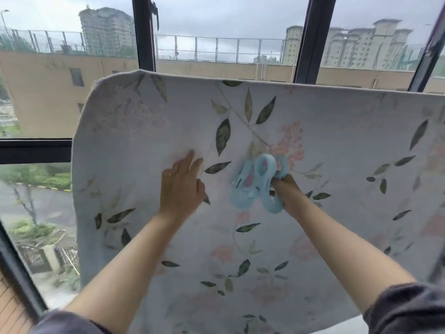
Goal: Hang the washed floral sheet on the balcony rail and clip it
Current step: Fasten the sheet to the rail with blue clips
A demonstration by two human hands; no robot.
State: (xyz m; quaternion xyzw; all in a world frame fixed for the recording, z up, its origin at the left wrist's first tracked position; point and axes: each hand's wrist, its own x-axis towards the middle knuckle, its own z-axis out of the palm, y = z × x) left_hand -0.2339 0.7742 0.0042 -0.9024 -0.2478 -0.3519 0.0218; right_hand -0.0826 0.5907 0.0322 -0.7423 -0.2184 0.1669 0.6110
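The floral sheet (325,189), pale with green leaves and pink flowers, hangs draped over a rail that it hides, filling the middle and right of the view. My left hand (180,184) lies flat on the sheet with straight fingers, left of centre. My right hand (287,191) grips a bunch of large light-blue clips (257,184), held just in front of the sheet, right of my left hand. The clips look blurred.
Dark window frames (144,32) stand behind the sheet, with a horizontal bar (33,150) at the left. Buildings and a street lie beyond the glass. A wooden floor strip (12,309) shows at the bottom left.
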